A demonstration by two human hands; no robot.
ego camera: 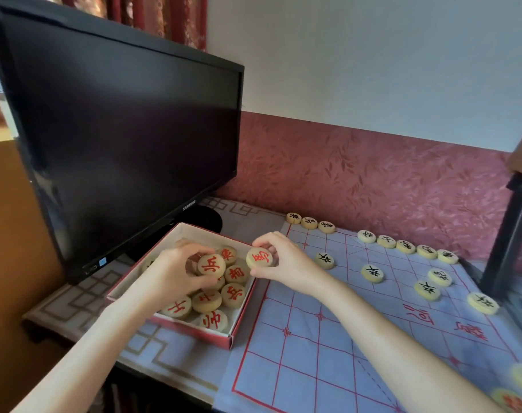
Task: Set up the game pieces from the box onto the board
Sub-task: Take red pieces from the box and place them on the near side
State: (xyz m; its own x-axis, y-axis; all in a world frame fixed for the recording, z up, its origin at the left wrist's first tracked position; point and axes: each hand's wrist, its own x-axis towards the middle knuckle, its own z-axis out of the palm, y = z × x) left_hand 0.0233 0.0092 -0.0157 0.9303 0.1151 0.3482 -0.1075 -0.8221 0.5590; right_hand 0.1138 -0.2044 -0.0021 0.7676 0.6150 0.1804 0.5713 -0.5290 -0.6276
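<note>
Head view: your right hand (283, 260) pinches a piece (259, 258) at the box (194, 329) rim, nearest the board (313, 338) lying rightward; your left hand (170, 272) pinches another piece (211, 266) inside.

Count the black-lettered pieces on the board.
13 black-lettered pieces: eight in a row along the far edge of the board, five scattered nearer. The right hand may hide more.
</note>
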